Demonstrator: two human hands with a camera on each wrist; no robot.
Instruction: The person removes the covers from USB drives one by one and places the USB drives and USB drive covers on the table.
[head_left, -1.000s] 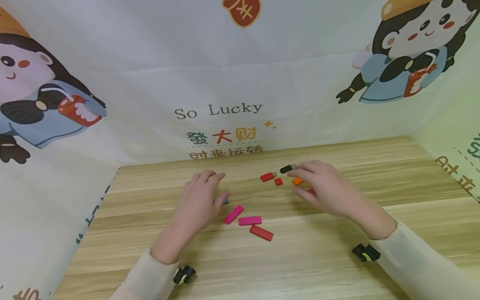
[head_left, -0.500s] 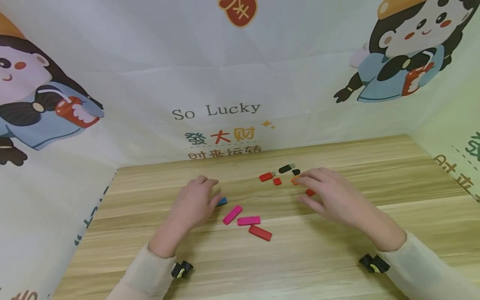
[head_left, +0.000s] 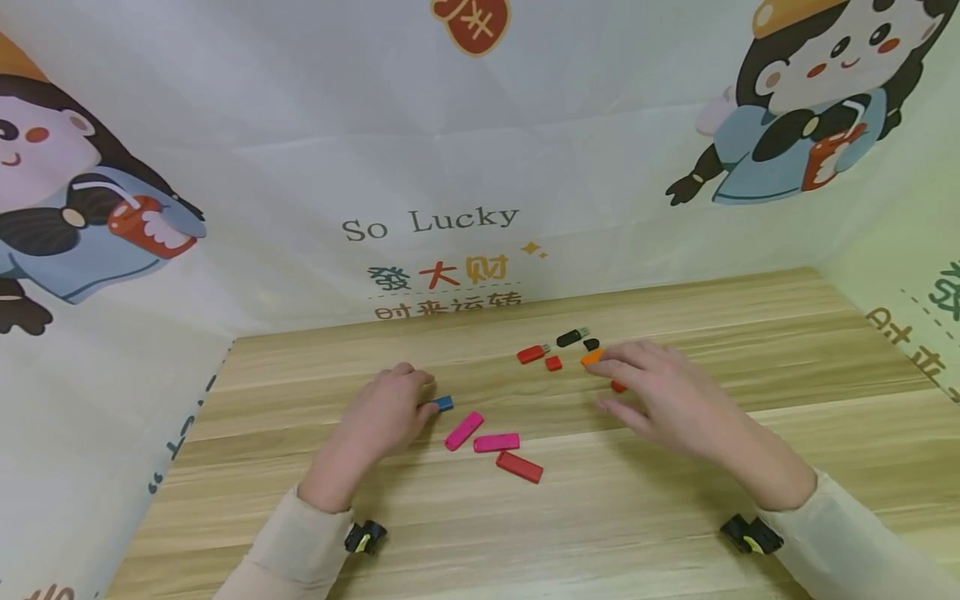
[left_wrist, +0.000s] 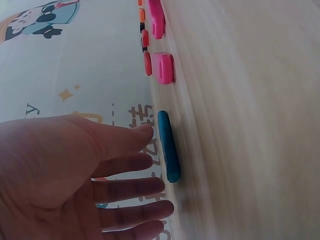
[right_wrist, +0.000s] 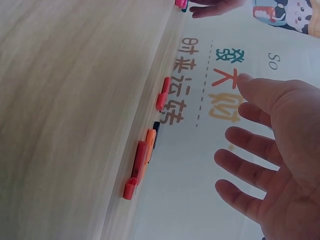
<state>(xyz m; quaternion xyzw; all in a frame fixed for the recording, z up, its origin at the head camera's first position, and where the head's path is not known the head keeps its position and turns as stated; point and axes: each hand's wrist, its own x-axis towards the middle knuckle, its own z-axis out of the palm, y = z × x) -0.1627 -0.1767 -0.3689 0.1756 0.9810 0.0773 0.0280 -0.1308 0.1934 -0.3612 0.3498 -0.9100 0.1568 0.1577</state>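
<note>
Two hands hover low over the table (head_left: 675, 500). Left hand (head_left: 386, 412), fingers straight and loosely apart, holds nothing; its fingertips (left_wrist: 145, 132) reach the blue stick (head_left: 443, 403). Right hand (head_left: 660, 392), fingers spread, holds nothing, above the orange piece (head_left: 592, 358) and red piece (head_left: 618, 386), well right of the blue stick.

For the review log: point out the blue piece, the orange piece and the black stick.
blue piece (left_wrist: 167, 145), left wrist view, middle of its long side.
orange piece (head_left: 591, 357), head view, its exposed end.
black stick (head_left: 569, 338), head view, middle of its body.
</note>
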